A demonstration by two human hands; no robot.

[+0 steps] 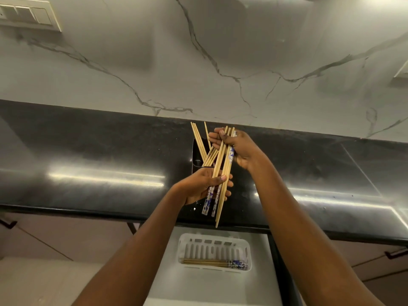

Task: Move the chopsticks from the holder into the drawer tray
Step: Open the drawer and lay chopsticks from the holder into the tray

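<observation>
while the right hand (242,151) clasps the upper ends of the chopstick bundle (223,166) and the left hand (198,186) curls round its patterned ends, square the sticks together before lowering them into the drawer tray (181,250) below both grips, clear of the black holder (196,159) just behind.

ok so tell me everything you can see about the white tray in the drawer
The tray is white, plastic-looking and rectangular with rounded corners. Its floor is cut with long slots and its far wall with a row of small openings. It sits level in the open drawer, just below the black counter edge. A few chopsticks lie flat along its near side, blue-patterned ends to the right. Nothing else is seen touching it.
</observation>
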